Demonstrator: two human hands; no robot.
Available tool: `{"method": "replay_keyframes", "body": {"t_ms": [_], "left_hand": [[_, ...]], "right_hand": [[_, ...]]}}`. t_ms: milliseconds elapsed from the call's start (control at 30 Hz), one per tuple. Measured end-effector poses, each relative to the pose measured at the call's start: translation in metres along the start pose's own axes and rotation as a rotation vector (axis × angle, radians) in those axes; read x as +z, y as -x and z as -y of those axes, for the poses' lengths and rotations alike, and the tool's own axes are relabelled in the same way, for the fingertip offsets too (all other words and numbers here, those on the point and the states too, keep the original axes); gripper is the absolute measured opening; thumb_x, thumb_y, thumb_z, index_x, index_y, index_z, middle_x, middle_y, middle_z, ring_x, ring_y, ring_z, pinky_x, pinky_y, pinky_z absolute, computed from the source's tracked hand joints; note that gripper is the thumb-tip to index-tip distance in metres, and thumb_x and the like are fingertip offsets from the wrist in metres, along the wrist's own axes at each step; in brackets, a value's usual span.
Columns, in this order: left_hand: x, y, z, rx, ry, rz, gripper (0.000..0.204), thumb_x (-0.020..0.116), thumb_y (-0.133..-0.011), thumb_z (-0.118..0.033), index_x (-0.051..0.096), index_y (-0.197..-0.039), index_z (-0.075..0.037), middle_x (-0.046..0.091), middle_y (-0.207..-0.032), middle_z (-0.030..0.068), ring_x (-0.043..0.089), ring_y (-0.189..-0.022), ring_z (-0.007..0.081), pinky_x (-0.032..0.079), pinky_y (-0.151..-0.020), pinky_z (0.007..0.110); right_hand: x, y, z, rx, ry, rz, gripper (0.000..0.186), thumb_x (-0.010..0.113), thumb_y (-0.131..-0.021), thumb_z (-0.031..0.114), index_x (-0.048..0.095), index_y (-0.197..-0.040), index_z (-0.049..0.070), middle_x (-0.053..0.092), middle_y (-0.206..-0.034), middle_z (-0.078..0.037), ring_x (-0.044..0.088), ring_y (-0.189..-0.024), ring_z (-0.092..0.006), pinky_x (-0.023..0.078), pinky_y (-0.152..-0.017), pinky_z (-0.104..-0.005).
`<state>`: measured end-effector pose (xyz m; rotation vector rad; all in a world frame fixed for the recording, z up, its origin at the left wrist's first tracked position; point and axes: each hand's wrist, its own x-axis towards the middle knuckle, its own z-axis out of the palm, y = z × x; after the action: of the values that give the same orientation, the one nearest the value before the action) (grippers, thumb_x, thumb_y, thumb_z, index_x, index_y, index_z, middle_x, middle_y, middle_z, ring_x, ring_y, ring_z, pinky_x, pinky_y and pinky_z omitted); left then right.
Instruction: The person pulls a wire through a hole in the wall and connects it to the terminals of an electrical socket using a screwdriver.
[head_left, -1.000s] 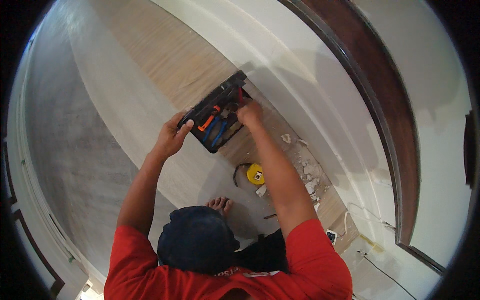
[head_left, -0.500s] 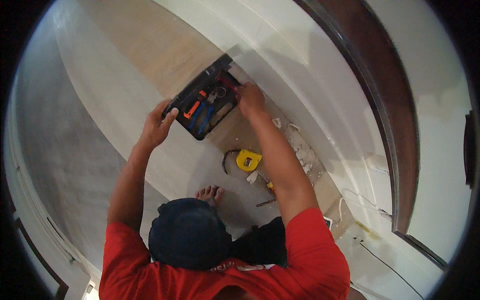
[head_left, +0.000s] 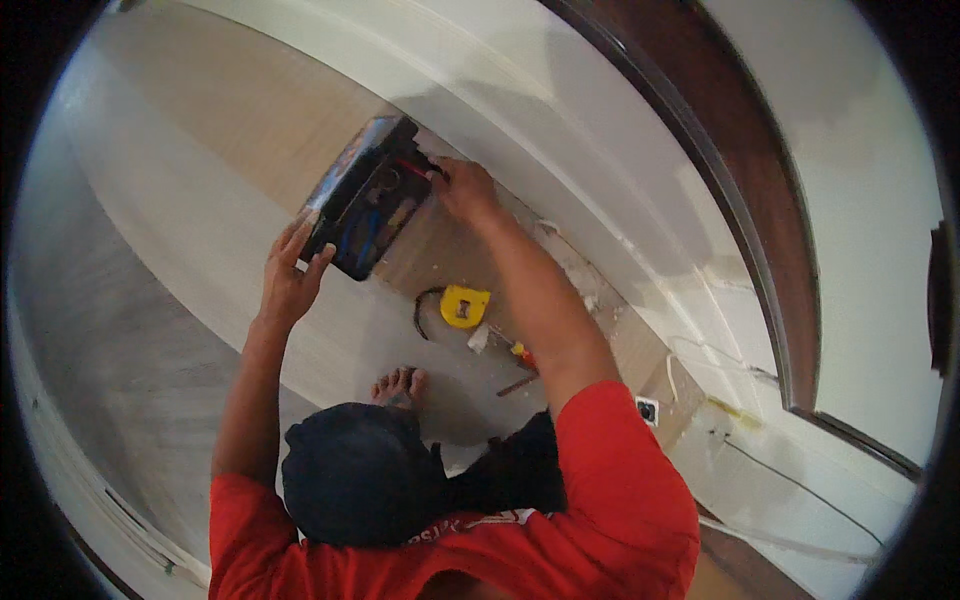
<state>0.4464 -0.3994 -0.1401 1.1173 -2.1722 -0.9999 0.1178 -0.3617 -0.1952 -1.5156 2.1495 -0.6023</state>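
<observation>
A black toolbox [head_left: 362,272] sits on the floor ahead of me with its lid [head_left: 350,170] tilted partway over the compartment. My left hand [head_left: 292,280] grips its near left corner, fingers on the lid and thumb at the box's edge. At the far right end, my right hand [head_left: 465,190] is closed at a red and black tool [head_left: 413,170], whose kind I cannot make out. Blue-handled pliers [head_left: 368,235] lie inside, partly in shadow. Nearer to me, a yellow tape measure [head_left: 464,306] rests on the floor beside a curved black strap [head_left: 420,315].
White plaster rubble [head_left: 580,275] lies along the foot of the white wall [head_left: 600,190]. By my right forearm are a red and yellow handle [head_left: 522,352] and a thin brown stick [head_left: 517,386]. A white socket plate [head_left: 647,410] and loose cables [head_left: 800,490] are at the lower right.
The toolbox lid has swung down further over the compartment, hiding the orange tool seen before. Both hands stay at the box. The whole view has shifted slightly.
</observation>
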Motion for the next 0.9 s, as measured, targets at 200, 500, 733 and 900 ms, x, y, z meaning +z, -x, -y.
{"method": "replay_keyframes", "body": {"t_ms": [200, 500, 733, 900], "left_hand": [[0.038, 0.037, -0.018, 0.144, -0.39, 0.214, 0.08, 0.086, -0.071, -0.03, 0.051, -0.143, -0.02, 0.031, -0.157, 0.0209, 0.032, -0.143, 0.0429, 0.032, -0.111, 0.059], [0.042, 0.041, -0.063, 0.027, -0.47, 0.265, 0.075, 0.082, -0.079, -0.026, 0.048, -0.143, -0.009, 0.03, -0.158, 0.0217, 0.029, -0.145, 0.0433, 0.029, -0.115, 0.054], [0.032, 0.011, -0.16, 0.017, -0.048, 0.175, 0.048, 0.075, -0.088, -0.017, 0.059, -0.129, 0.004, 0.061, -0.129, 0.021, 0.058, -0.122, 0.0317, 0.044, -0.103, 0.041], [0.043, 0.016, -0.208, -0.081, 0.27, 0.259, 0.046, 0.07, -0.093, -0.018, 0.058, -0.132, 0.003, 0.065, -0.127, 0.0159, 0.062, -0.116, 0.0231, 0.047, -0.102, 0.039]], "right_hand": [[-0.077, 0.106, -0.046, 0.001, 0.071, 0.092, 0.034, 0.054, -0.095, 0.04, 0.072, -0.102, 0.012, 0.07, -0.093, -0.018, 0.067, -0.091, -0.0384, 0.053, -0.08, -0.0493], [-0.096, 0.279, -0.073, -0.055, 0.331, 0.75, 0.034, 0.065, -0.086, 0.038, 0.069, -0.095, 0.005, 0.07, -0.089, -0.018, 0.069, -0.088, -0.0376, 0.053, -0.076, -0.0497], [-0.08, 0.314, -0.118, 0.118, 0.072, 0.588, 0.034, 0.069, -0.08, 0.028, 0.065, -0.105, 0.006, 0.07, -0.096, -0.019, 0.069, -0.089, -0.0366, 0.053, -0.078, -0.0468], [-0.114, 0.33, -0.155, 0.416, -0.431, 0.361, 0.039, 0.068, -0.081, 0.028, 0.063, -0.109, 0.003, 0.069, -0.088, -0.016, 0.069, -0.084, -0.0285, 0.053, -0.078, -0.0392]]}}
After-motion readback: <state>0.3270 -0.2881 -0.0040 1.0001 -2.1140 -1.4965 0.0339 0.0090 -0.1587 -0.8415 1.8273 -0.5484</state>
